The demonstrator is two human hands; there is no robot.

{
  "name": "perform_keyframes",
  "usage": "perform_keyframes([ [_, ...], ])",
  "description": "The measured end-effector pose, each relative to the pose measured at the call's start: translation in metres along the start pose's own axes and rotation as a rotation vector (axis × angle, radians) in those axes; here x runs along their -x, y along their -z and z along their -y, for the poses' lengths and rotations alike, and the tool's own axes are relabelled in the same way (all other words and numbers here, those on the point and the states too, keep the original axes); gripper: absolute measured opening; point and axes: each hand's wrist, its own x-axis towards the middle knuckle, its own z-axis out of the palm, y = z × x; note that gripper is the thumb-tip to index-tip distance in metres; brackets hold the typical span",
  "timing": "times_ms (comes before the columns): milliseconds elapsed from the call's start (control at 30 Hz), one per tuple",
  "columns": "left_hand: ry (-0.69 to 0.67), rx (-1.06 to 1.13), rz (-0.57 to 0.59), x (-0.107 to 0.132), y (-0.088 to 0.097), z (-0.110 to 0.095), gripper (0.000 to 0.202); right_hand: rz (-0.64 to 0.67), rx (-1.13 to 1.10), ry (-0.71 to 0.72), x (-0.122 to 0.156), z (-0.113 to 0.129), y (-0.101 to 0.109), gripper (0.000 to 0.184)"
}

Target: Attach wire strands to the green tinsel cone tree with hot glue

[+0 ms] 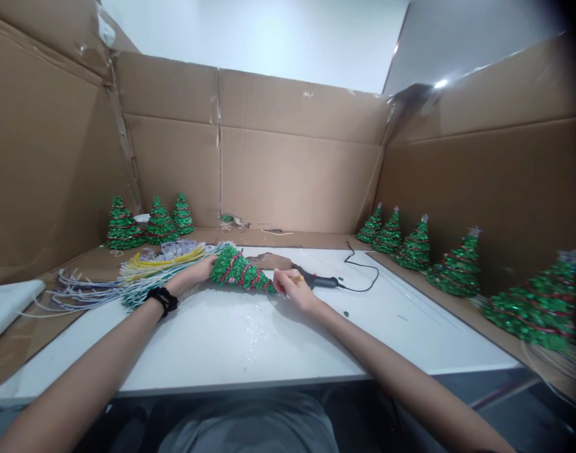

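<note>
A small green tinsel Christmas tree (240, 272) with red trim lies on its side over the white table (250, 340), tip pointing right. My left hand (200, 272) is closed on its wide base. My right hand (292, 288) pinches the tip end, fingers pressed together. A black glue gun (318, 279) lies just behind my right hand, its cord (363, 270) curling away to the right. My left wrist wears a black band (163, 299).
A bundle of green, yellow and white strips (141, 270) fans out at the left. Three finished trees (150, 223) stand at the back left, several more (439, 258) line the right cardboard ledge. Cardboard walls (297, 170) enclose the table. A white slab (7, 302) lies far left.
</note>
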Motion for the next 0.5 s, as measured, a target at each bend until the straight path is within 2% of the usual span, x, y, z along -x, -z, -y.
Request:
perform_keyframes([
  [133, -0.005, 0.009, -0.003, 0.001, -0.001, -0.004, 0.046, 0.079, 0.052, 0.047, 0.006, 0.001, 0.004, 0.035],
  [367, 0.013, 0.1, -0.05, 0.004, -0.002, -0.012, 0.042, 0.029, 0.074, 0.03, -0.001, -0.004, 0.0, 0.039],
  [500, 0.03, 0.097, -0.074, 0.003, -0.002, -0.01, 0.037, 0.051, 0.149, 0.059, 0.001, -0.007, 0.0, 0.04],
])
